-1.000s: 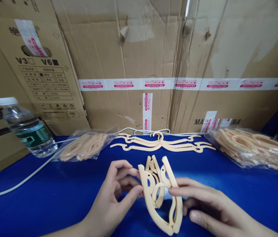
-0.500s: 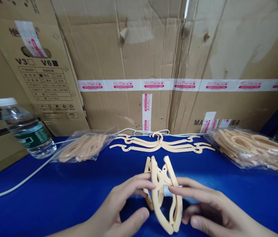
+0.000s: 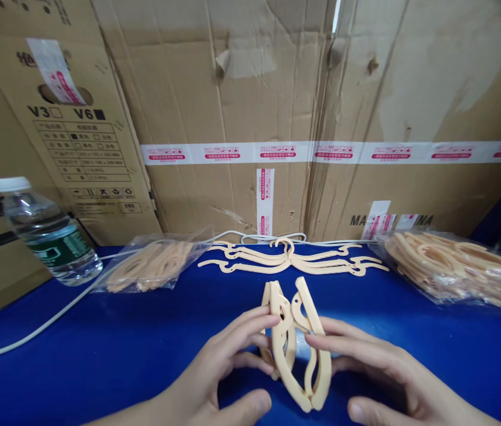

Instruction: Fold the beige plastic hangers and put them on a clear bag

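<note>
Two folded beige plastic clothes hangers point(image 3: 286, 364) stand close together on the blue tabletop in front of me. The nearer one forms a narrow pointed loop, and the other is partly hidden to its left. My left hand point(image 3: 228, 355) touches their left side with its fingertips, its thumb held apart. From the right, my right hand point(image 3: 370, 367) rests its fingertips on the nearer hanger's side, thumb also apart. Both hands are open, with the hangers between them. Something clear and shiny point(image 3: 302, 344) shows through the gap in the nearer hanger.
Unfolded beige hangers point(image 3: 259, 267) lie at the back middle. Bagged hangers lie left point(image 3: 153, 266) and right point(image 3: 450, 260). A water bottle point(image 3: 55, 236) stands left, beside a white cable point(image 3: 32, 331). Cardboard boxes point(image 3: 233, 195) wall the back of the blue table point(image 3: 135, 361).
The folded hangers have shifted slightly away from me and tilted a little. My right thumb has moved away from its fingers. The other things stay put.
</note>
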Motion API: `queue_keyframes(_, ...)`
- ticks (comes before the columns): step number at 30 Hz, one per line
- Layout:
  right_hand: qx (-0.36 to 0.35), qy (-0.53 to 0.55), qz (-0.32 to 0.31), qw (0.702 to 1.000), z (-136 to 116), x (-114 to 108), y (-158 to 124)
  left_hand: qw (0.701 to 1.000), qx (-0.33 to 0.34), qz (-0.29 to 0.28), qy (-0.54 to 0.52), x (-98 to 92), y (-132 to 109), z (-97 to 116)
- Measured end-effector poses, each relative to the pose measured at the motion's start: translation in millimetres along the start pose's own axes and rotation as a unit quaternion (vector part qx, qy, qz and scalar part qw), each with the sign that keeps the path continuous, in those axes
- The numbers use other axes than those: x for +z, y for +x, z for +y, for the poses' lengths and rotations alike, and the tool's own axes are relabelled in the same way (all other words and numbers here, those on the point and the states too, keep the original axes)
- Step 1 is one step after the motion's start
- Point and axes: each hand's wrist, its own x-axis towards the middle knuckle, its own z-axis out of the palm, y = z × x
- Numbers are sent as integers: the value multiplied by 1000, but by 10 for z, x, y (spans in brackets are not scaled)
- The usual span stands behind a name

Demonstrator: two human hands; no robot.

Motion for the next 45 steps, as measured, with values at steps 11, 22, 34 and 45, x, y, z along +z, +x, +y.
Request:
queue_keyframes(11,7,-54,-35,998,-39,-41,-25,959,123,-72,247,-98,22,-61)
queue_keyframes(22,30,-203,47,978,57,-132,1,869,206,-53,446,-45,12,-211)
queue_keyframes(34,-38,-400,-23,915,-81,-136,156,790,327,6,519,40,35,-383)
queue_keyframes(45,-89,-414,-27,906,-139,-118,196,776,304,18,552,14,2,-438)
